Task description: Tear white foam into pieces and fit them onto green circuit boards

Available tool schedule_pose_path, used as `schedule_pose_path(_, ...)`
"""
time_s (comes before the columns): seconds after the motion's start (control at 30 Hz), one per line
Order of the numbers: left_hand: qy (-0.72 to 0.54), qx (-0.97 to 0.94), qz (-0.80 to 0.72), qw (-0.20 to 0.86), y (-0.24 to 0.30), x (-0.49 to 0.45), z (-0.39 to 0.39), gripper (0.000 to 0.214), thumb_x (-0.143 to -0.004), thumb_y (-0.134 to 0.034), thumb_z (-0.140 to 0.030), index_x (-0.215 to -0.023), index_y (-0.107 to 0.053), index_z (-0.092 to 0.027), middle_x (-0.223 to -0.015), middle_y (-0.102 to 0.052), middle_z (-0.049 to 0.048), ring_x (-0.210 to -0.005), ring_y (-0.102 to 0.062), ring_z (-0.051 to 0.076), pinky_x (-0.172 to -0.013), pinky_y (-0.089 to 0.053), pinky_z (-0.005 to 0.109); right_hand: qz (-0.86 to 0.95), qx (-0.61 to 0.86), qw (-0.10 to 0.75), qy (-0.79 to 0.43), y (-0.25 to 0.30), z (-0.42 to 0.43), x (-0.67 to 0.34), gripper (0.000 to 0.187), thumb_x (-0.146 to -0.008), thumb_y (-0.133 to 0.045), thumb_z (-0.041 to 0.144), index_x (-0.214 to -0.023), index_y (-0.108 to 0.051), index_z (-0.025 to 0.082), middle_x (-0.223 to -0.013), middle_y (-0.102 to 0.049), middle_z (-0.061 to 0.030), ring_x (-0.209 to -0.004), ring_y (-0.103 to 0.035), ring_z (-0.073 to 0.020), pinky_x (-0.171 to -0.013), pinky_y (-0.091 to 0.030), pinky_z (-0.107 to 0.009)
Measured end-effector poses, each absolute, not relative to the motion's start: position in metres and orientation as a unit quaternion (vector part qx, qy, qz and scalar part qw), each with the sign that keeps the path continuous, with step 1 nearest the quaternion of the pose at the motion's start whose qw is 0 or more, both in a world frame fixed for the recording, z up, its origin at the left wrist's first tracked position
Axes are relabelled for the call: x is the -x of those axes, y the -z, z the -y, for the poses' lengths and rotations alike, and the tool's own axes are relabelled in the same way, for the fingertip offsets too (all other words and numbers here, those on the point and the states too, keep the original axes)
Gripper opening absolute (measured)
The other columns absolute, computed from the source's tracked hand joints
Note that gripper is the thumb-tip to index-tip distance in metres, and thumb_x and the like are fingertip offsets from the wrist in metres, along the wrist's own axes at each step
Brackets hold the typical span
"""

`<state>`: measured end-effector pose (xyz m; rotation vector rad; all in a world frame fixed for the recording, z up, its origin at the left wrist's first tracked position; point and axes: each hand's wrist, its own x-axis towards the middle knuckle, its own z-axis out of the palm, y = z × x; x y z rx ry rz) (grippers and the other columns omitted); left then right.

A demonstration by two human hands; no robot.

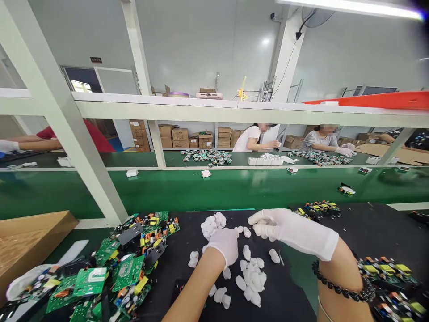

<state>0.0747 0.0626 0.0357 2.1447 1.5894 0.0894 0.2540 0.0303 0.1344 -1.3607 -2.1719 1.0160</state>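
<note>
Both my hands wear white gloves over a black mat (295,295). My left hand (224,243) is closed around several small white plastic pieces (212,225), bunched at its fingertips. My right hand (288,230) reaches in from the right, its fingers curled together near the left hand; what it pinches, if anything, is hidden. A black bead bracelet (345,286) circles my right wrist. More loose white pieces (251,277) lie scattered on the mat below my hands.
A heap of green circuit boards (114,268) lies at the left, more boards (389,273) at the right. A cardboard box (23,241) stands far left. Beyond the mat runs a green conveyor belt (234,188) with white parts. Other people work across it.
</note>
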Motion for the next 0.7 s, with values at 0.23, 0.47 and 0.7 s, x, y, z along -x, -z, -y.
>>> schedule_pose_path(0.23,-0.015,-0.844,-0.502,0.191,-0.046,-0.094,-0.057,0.050,-0.051,-0.062,-0.003,-0.093,-0.067,-0.029,-0.112,-0.057,0.0063,-0.094,-0.056,0.027,-0.072,-0.043,0.034,0.765,0.478,0.190,-0.388,-0.136,-0.030,-0.254,0.032,-0.080,-0.054,0.034,-0.105,-0.062,0.015,-0.085,-0.067,-0.0054,-0.072,-0.058,-0.0158,-0.066,-0.046,-0.027)
schedule_pose_path(0.47,-0.052,-0.814,-0.559,0.150,-0.030,-0.091,-0.068,0.019,-0.071,-0.059,-0.026,-0.086,-0.065,-0.016,-0.083,-0.062,0.0100,-0.074,-0.059,0.023,-0.066,-0.042,0.034,0.771,0.486,0.181,-0.369,-0.134,-0.033,-0.260,0.032,-0.081,-0.053,0.034,-0.105,-0.062,0.015,-0.084,-0.067,-0.0063,-0.070,-0.056,-0.0155,-0.064,-0.046,-0.027)
schedule_pose_path(0.7,-0.089,-0.824,-0.552,0.092,-0.031,-0.091,-0.080,0.028,-0.079,-0.049,-0.026,-0.104,-0.060,-0.018,-0.110,-0.056,0.0126,-0.098,-0.052,0.027,-0.082,-0.036,0.041,0.767,0.503,0.213,-0.337,-0.148,-0.024,-0.269,0.033,-0.081,-0.054,0.038,-0.103,-0.065,0.017,-0.085,-0.068,-0.0057,-0.072,-0.058,-0.0170,-0.064,-0.044,-0.027)
